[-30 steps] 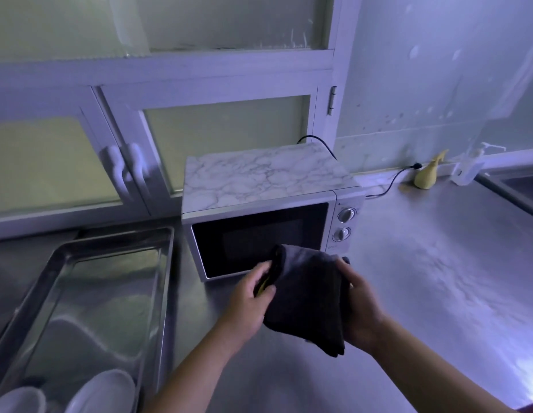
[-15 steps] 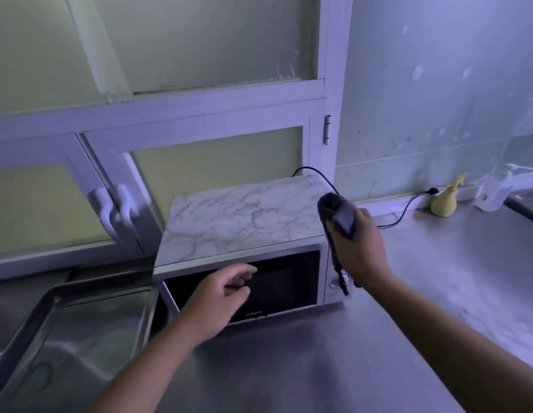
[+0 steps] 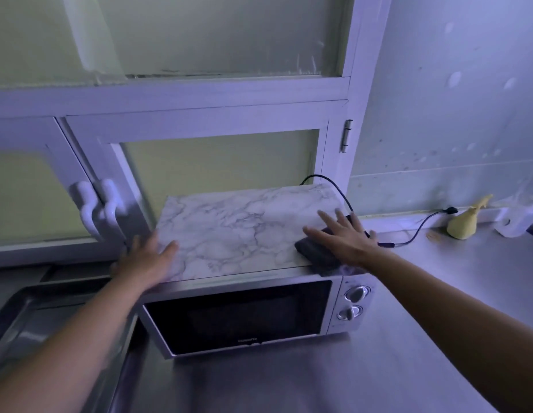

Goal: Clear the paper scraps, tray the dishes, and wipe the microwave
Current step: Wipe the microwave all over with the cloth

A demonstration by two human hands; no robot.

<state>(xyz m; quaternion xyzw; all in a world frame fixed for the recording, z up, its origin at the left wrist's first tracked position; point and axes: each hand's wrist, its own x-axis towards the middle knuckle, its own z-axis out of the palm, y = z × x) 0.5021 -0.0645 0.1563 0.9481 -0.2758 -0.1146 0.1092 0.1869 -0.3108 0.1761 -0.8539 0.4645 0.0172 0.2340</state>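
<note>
Right hand (image 3: 345, 238) lies flat, fingers spread, pressing the dark cloth (image 3: 317, 256) onto the near right corner of the microwave (image 3: 244, 311) top. Left hand (image 3: 146, 262), open-palmed, rests on its near left corner, arms outstretched.

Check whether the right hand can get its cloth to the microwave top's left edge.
Likely yes, mostly. The right hand presses the dark cloth at the right end; the marble-patterned microwave top beyond is bare, but the left hand covers its front-left corner.

Bare forearms (image 3: 80, 338), bare left grip (image 3: 146, 263) and right grip (image 3: 345, 238)
</note>
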